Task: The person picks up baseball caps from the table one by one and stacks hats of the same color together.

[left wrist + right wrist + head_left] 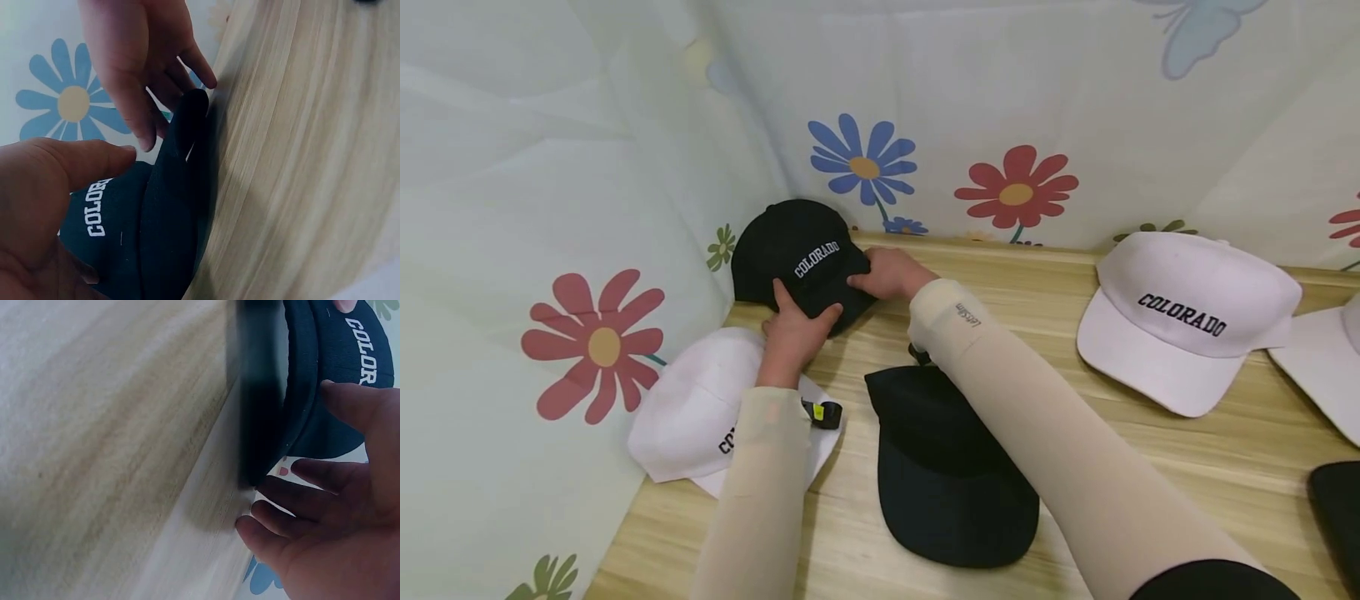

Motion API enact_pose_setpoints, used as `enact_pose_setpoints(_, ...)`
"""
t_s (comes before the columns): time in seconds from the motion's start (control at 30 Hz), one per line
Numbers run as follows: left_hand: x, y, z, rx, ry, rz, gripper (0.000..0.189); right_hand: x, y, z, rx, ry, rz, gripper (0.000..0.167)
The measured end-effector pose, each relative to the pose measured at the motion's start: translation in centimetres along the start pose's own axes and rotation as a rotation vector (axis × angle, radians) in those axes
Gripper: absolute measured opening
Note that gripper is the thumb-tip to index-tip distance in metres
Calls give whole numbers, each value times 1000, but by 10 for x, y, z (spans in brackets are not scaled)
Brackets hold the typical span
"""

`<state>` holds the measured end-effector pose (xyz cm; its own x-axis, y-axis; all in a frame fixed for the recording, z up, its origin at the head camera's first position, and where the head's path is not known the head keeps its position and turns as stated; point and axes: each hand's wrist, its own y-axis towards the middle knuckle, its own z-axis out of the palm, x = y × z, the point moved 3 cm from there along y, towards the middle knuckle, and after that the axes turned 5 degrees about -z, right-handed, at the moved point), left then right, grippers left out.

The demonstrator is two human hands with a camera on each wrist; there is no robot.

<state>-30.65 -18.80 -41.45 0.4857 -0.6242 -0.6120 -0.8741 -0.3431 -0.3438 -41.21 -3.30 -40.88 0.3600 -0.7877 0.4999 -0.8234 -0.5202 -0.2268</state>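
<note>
A black cap (790, 242) with white COLORADO lettering sits at the table's back left corner, against the printed cloth. My left hand (797, 333) is at its near left side, with the thumb and a finger spread over the front and brim. In the left wrist view the left thumb (94, 164) reaches straight across above the lettering. My right hand (891, 273) is at the brim's right end. In the right wrist view, the right thumb (353, 403) lies against the cap's front, and the other fingers (294, 494) extend loosely beside the brim edge.
A white cap (700, 400) lies under my left forearm, partly hidden. Another black cap (955, 492) lies beneath my right forearm. Farther right are a white COLORADO cap (1195, 308), another pale cap (1318, 358) and a black object (1337, 508) at the frame's edge.
</note>
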Motion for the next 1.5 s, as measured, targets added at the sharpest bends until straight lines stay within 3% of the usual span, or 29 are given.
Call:
enact_pose_setpoints(0.13,1,0,-2,-7,-77,4,106,2,-4,-4,-39,45,25,62)
enact_pose_setpoints(0.33,4,2,-5,-32,-192,9,104,2,-12,-12,-107,209,150,61)
enact_pose_setpoints(0.47,6,2,-6,-73,-180,26,101,-4,-14,-12,-112,304,217,50)
enact_pose_setpoints(0.63,4,-1,-6,-102,-150,57,93,-10,-21,-14,-114,391,245,36)
enact_pose_setpoints(0.93,5,-12,-17,-111,-215,79,79,-2,-39,-32,-71,429,212,51)
enact_pose_setpoints(1.2,-4,-28,-25,-73,-252,92,77,-2,-62,-43,-48,426,176,65)
enact_pose_setpoints(1.5,-12,-50,-29,-55,-206,138,77,-6,-101,-46,-93,448,141,74)
